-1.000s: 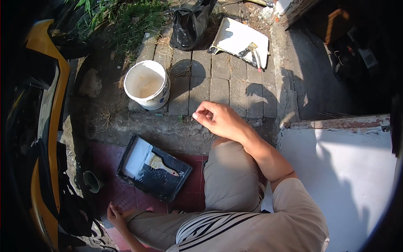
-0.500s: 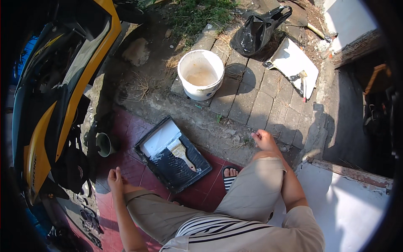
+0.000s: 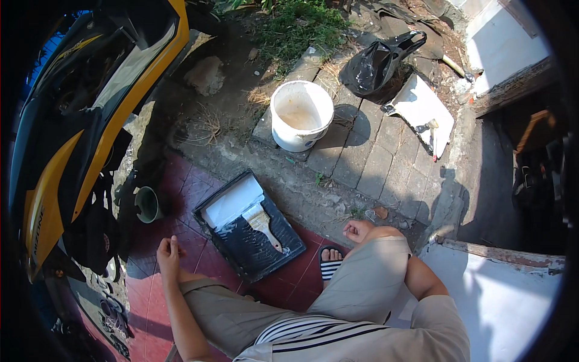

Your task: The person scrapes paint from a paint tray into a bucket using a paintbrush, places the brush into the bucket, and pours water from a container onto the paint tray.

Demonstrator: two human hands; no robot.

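My left hand (image 3: 170,253) is above my left knee, fingers curled in loosely, with nothing visible in it. Past my right knee, my right hand (image 3: 357,230) hangs with its fingers curled, also without a visible object. Between my hands and a little beyond them, a black paint tray (image 3: 246,260) lies on the red tiles. White paint (image 3: 234,204) pools in its far end and streaks the ribbed slope. A wide flat paintbrush (image 3: 260,225), its bristles coated white, rests on that slope with the handle pointing toward me. Neither hand touches tray or brush.
A white bucket (image 3: 301,136) stands on grey pavers beyond the tray. Farther right are a black plastic bag (image 3: 368,71) and a white broken panel (image 3: 443,111) with a small brush (image 3: 428,125) on it. A yellow-black motorcycle (image 3: 111,139) and a dark green pot (image 3: 146,205) are left.
My right hand has lowered from above the right knee toward the left, and its fingers have curled in more. My left hand stays near the left knee. The view has shifted slightly.
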